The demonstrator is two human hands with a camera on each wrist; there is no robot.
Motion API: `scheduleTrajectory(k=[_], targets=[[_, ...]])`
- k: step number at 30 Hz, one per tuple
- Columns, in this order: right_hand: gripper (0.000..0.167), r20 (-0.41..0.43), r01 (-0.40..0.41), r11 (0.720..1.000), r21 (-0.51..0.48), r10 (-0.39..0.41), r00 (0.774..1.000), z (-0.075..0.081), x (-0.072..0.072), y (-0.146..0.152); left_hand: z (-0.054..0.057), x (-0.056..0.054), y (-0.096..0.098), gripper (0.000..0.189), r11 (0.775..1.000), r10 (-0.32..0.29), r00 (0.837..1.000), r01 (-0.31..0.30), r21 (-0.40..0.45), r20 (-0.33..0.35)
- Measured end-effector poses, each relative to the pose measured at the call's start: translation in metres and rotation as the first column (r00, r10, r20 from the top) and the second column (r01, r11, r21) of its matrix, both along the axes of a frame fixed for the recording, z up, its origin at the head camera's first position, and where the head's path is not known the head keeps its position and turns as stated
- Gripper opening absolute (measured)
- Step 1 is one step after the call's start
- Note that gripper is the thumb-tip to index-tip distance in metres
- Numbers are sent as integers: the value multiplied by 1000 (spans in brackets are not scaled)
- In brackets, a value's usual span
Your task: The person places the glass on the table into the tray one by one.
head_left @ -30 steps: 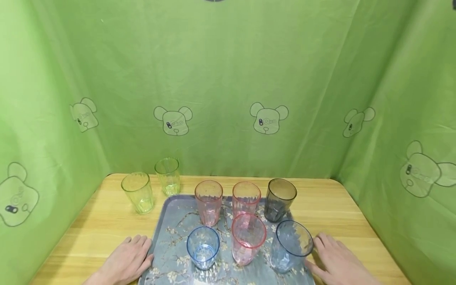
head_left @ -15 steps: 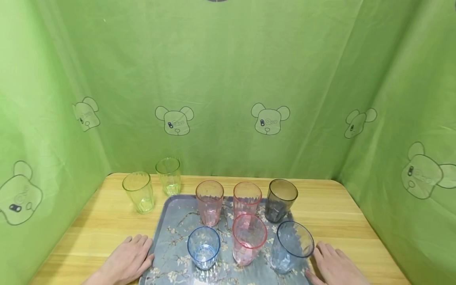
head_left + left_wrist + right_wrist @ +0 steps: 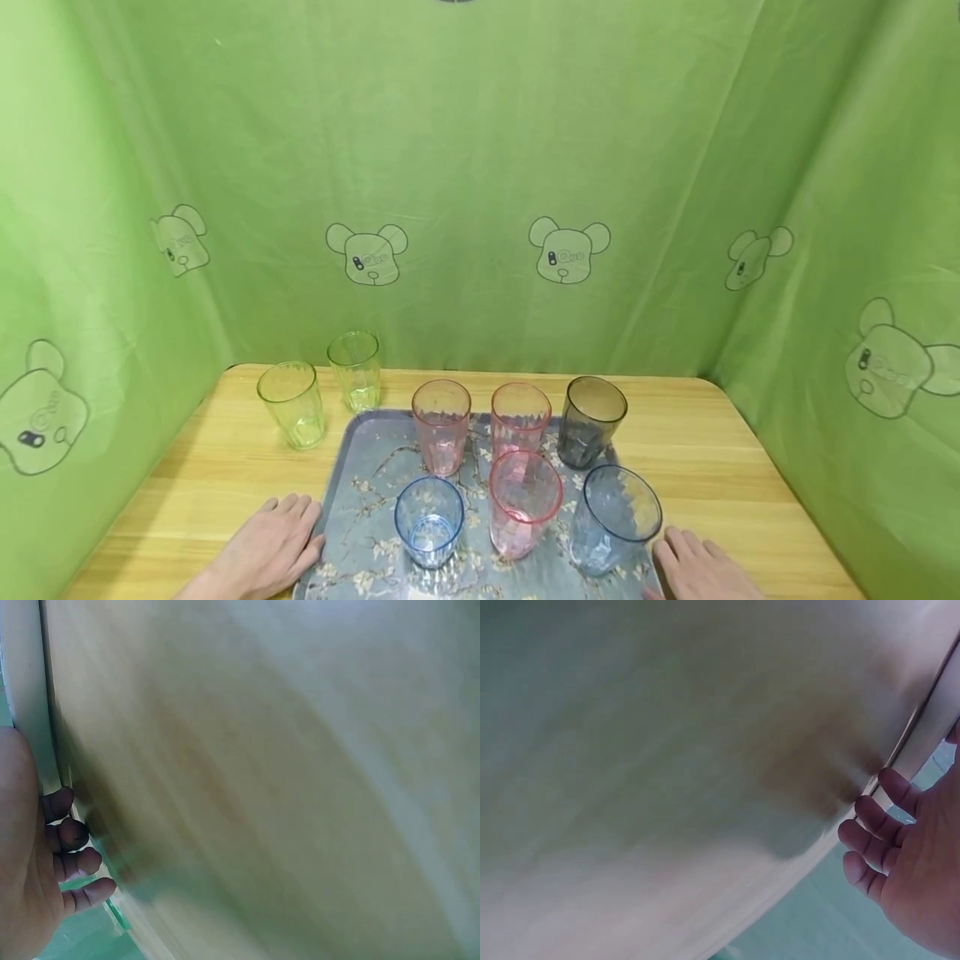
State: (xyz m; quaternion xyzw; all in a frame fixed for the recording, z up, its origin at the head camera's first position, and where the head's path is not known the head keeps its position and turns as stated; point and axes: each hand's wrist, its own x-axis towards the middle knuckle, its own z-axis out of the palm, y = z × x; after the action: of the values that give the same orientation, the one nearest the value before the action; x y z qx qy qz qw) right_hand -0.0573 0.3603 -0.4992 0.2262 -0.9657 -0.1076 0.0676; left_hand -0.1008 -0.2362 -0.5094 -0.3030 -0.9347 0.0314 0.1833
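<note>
My left hand (image 3: 262,546) rests on the table against the left rim of the flowered blue-grey tray (image 3: 360,517), thumb by the rim. Beside the tray's right side lies my right hand (image 3: 701,571), partly cut off by the frame's bottom edge. Neither hand holds a glass. In the wrist views the left fingers (image 3: 90,894) and right fingers (image 3: 877,817) look loosely bent. On the tray stand a light blue glass (image 3: 428,525), a dark blue glass (image 3: 611,525) nearest my right hand, a front pink glass (image 3: 521,508), two rear pink glasses (image 3: 441,433) and a smoky black glass (image 3: 588,425).
Two green glasses (image 3: 296,408) stand upright on the wooden table (image 3: 225,467), left of and behind the tray's far left corner. Green curtains (image 3: 465,167) with bear-head prints enclose the table at the back and both sides.
My right hand has slid back toward me along the tray's right side, away from the dark blue glass. My left hand and the glasses stay in place.
</note>
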Motion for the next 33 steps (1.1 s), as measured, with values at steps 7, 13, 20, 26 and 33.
scheduleTrajectory(k=[7, 13, 20, 26, 33], targets=[[53, 42, 42, 999, 21, -43, 998, 1, 1, -2, 2, -1, 1, 27, 1000, 4, 1000, -4, -5, -11], [49, 59, 54, 997, 54, -57, 997, -2, 1, -3, 3, -1, 1, 27, 1000, 2, 1000, -2, -7, -2], [46, 128, 102, 993, 66, -110, 986, -6, 1, -5, 6, -2, 0, 28, 1000, -4, 1000, 4, -4, 6], [46, 138, 74, 997, 36, -78, 987, -6, 0, -4, 15, -3, -2, 34, 999, 34, 999, -34, -15, 18], [44, 148, 50, 998, 31, -54, 988, -5, 1, -3, 31, -3, -5, 38, 990, 139, 986, -141, 21, 94]])
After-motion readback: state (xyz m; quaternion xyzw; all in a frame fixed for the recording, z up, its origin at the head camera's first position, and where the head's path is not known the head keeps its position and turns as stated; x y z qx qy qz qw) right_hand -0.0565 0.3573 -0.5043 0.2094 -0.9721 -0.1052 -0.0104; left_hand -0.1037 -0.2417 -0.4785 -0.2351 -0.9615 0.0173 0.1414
